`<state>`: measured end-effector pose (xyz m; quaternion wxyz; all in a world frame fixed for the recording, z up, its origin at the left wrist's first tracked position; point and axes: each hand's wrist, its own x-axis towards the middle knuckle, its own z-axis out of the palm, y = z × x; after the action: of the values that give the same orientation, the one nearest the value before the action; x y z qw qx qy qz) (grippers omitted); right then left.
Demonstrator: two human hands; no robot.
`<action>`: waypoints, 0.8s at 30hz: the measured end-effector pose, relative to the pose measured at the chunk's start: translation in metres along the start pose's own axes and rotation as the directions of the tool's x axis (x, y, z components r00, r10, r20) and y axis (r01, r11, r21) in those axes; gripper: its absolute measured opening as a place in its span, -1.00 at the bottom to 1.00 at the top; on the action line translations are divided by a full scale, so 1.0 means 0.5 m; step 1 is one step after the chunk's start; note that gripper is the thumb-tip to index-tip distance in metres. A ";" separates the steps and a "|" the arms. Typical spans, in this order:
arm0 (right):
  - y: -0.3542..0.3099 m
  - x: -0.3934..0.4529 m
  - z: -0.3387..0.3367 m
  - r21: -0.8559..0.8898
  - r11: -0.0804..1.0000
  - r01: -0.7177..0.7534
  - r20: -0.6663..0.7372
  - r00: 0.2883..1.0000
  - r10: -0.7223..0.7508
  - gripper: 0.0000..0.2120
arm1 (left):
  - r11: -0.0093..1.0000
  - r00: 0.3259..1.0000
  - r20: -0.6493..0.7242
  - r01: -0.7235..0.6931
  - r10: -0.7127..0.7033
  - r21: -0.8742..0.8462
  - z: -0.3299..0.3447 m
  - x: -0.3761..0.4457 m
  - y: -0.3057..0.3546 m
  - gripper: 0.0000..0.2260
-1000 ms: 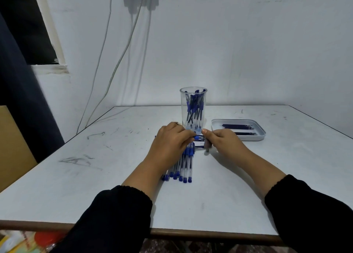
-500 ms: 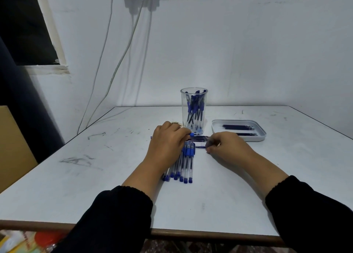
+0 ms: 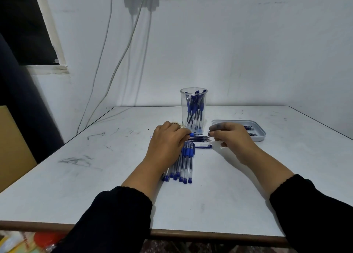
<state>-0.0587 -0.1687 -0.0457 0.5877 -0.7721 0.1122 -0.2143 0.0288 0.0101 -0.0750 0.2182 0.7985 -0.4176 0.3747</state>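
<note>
Left hand (image 3: 168,143): curled over the far ends of the pen row (image 3: 184,164), fingertips pinched on a blue-tipped piece (image 3: 191,134); it sits where it did half a second ago.
Right hand (image 3: 232,138): has lifted off the desk (image 3: 114,195) and drawn toward the far edge; thumb and fingers clamp a small dark piece (image 3: 209,133), too small to identify.
Loose pen part (image 3: 203,146): clear and blue, lying crosswise mid-desk, now more exposed beside the right hand.
Refills (image 3: 200,138): thin dark sticks, crosswise between the hands.
Clear cup (image 3: 193,99): upright behind them, holding blue pens, unmoved.
Tray (image 3: 261,137): right of the cup, partly hidden by the right hand.
</note>
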 end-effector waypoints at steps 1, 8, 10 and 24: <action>-0.001 -0.002 0.002 0.011 1.000 -0.007 0.016 1.000 0.006 -0.89 | 1.000 1.000 0.002 -0.003 0.003 -0.003 -0.001 0.000 0.001 -0.90; 0.002 -0.007 0.018 -0.022 1.000 0.005 0.060 0.998 -0.004 -0.90 | 1.000 1.000 0.013 -0.022 0.022 -0.009 -0.001 0.001 0.003 -0.90; 0.002 -0.009 0.021 -0.029 1.000 0.008 0.069 0.998 -0.006 -0.94 | 0.999 0.999 0.017 -0.033 0.033 -0.012 0.000 0.001 0.003 -0.89; -0.009 -0.017 0.029 0.013 0.998 -0.058 0.153 0.987 0.055 -0.89 | 0.998 0.999 0.005 -0.050 0.051 -0.026 -0.005 0.002 0.010 -0.87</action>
<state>-0.0596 -0.1513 -0.0462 0.6073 -0.7774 0.0868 -0.1390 0.0238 0.0086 -0.0725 0.2180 0.7858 -0.4430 0.3726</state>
